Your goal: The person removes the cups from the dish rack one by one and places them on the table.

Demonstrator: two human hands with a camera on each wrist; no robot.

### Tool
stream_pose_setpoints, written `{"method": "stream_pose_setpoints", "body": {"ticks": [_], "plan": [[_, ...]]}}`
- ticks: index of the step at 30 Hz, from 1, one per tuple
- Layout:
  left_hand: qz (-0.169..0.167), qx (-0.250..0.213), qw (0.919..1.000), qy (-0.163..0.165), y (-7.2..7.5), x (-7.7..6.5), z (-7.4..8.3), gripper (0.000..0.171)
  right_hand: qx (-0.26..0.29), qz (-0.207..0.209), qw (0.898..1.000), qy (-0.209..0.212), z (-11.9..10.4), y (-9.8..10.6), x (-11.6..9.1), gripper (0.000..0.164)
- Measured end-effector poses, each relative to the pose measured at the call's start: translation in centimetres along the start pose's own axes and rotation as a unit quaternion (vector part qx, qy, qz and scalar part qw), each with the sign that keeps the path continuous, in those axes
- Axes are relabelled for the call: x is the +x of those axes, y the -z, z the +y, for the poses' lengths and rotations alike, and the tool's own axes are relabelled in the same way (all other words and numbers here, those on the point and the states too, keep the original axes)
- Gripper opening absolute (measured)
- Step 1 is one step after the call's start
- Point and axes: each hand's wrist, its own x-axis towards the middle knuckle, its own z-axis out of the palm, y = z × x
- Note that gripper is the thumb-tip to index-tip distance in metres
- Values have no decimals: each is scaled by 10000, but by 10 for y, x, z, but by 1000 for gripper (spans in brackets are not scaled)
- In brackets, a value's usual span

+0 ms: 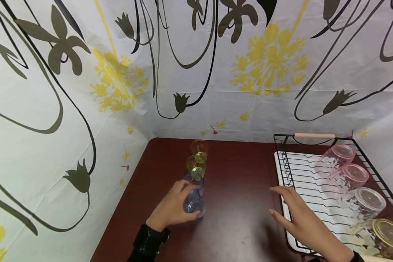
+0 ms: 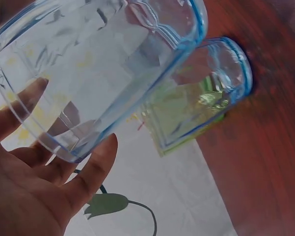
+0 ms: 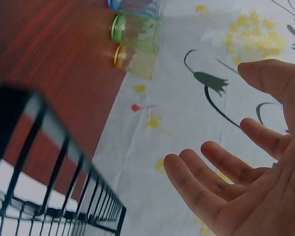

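My left hand (image 1: pixel 171 209) holds a clear blue glass (image 1: pixel 192 203), fingers and thumb around its sides. In the left wrist view the fingers reach round the rim end of this glass (image 2: pixel 108 64). Right behind it on the table stands a second blue glass (image 1: pixel 196 178), followed by a green glass (image 1: pixel 195 165) and a yellow glass (image 1: pixel 199 146), all in one row. My right hand (image 1: pixel 306 220) hovers by the left side of a black wire dish rack (image 1: pixel 285 171), fingers spread and holding nothing.
Upside down along the rack's right side are two pink glasses (image 1: pixel 354 175), a colourless glass (image 1: pixel 370 199) and a yellowish glass (image 1: pixel 390 233). A white tray (image 1: pixel 302 182) lies under the wires. Patterned cloth (image 1: pixel 209 80) surrounds the dark red table (image 1: pixel 239 182).
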Motion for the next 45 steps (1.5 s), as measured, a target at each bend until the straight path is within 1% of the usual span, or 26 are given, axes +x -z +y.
{"method": "stream_pose_setpoints", "body": {"ticks": [4, 9, 12, 17, 19, 23, 26, 31, 35, 38, 40, 42, 44, 45], "plan": [[-76, 221, 9997, 15, -4, -1, -4, 68, -114, 36, 9999, -83, 8, 5, -4, 63], [-166, 331, 9992, 124, -10, -2, -7, 70, -279, 29, 9992, -276, 17, 9, -10, 64], [-225, 478, 9985, 160, -15, -3, -9, 71, -332, 26, 9987, -391, 21, 11, -13, 64], [-232, 785, 9966, 40, -23, -4, -11, 68, -362, -36, 9980, -526, 27, 14, -19, 63], [-289, 847, 9960, 36, -26, -4, -12, 66, -415, -48, 9976, -557, 31, 16, -22, 63], [-500, 818, 9952, 166, -30, -4, -11, 65, -552, -47, 9964, -640, 41, 20, -31, 64], [-586, 772, 9950, 255, -33, -5, -10, 65, -578, -91, 9956, -732, 52, 24, -40, 64], [-571, 773, 9951, 251, -40, -9, -10, 68, -785, -315, 9908, -1060, 69, 32, -54, 61], [-453, 870, 9950, 195, -43, -8, -10, 69, -998, -235, 9870, -1237, 85, 41, -65, 57], [-352, 990, 9944, 104, -46, -6, -10, 70, -1334, -50, 9807, -1430, 96, 51, -73, 54], [-273, 1099, 9936, 32, -48, -6, -10, 70, -1561, 94, 9738, -1652, 102, 57, -78, 57], [-243, 1167, 9929, 5, -49, -5, -10, 71, -1782, 291, 9647, -1918, 107, 61, -83, 59], [-189, 1274, 9917, -30, -49, -5, -10, 72, -1823, 422, 9573, -2204, 112, 63, -88, 57], [-145, 1334, 9909, -55, -49, -4, -10, 73, -1831, 414, 9528, -2384, 114, 64, -89, 56]]}}
